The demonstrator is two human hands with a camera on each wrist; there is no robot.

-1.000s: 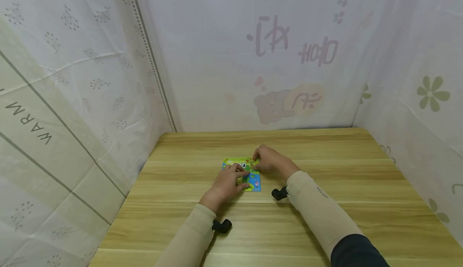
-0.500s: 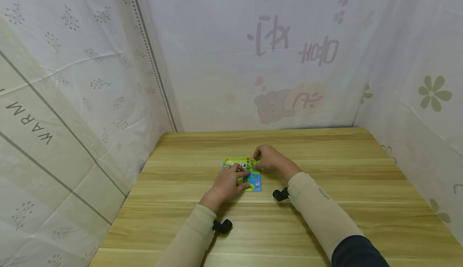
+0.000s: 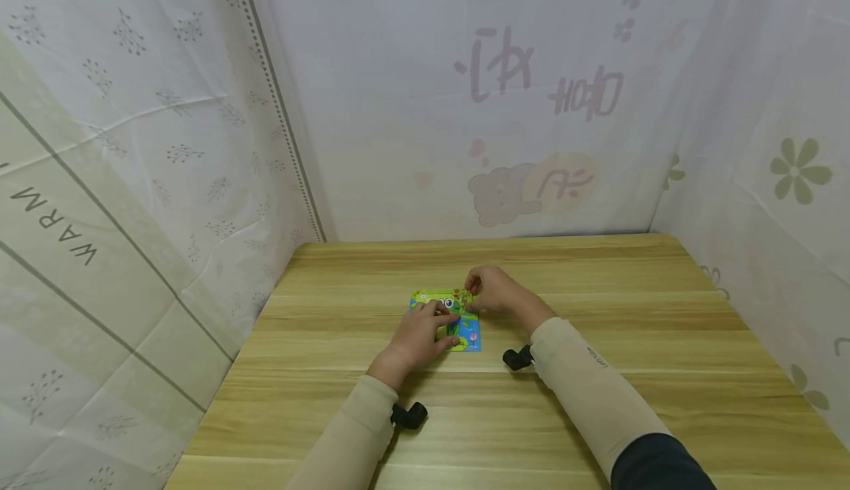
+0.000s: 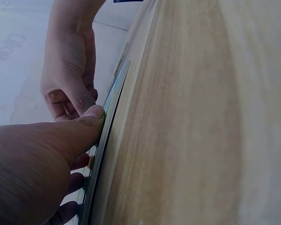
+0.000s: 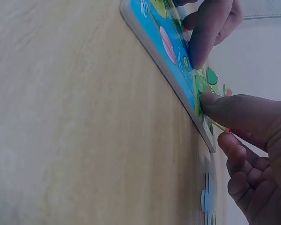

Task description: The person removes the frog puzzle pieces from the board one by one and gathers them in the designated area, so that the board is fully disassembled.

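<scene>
A jigsaw puzzle board [image 3: 470, 336] with a green, big-eyed cartoon animal on blue and yellow-green lies flat on the table. My left hand [image 3: 415, 333] rests over its left and middle part, fingers spread, hiding much of the picture. At the far right corner, my right hand [image 3: 496, 291] pinches a green puzzle piece with red spots [image 3: 463, 297] between thumb and finger. In the right wrist view that piece is tilted against the board, its edge above the surface. The left wrist view shows my left thumb [image 4: 94, 112] along the board's near edge.
Past the board's corner, in the right wrist view, a light-blue piece with a knob [image 5: 206, 200] lies on the table. The wooden table [image 3: 598, 409] ends at patterned curtains [image 3: 398, 106] at the back and sides. Black wrist cameras [image 3: 409, 416] sit on both sleeves.
The piece in my right fingers has tilted slightly and shows more of its green face. Both hands have stayed in almost the same place.
</scene>
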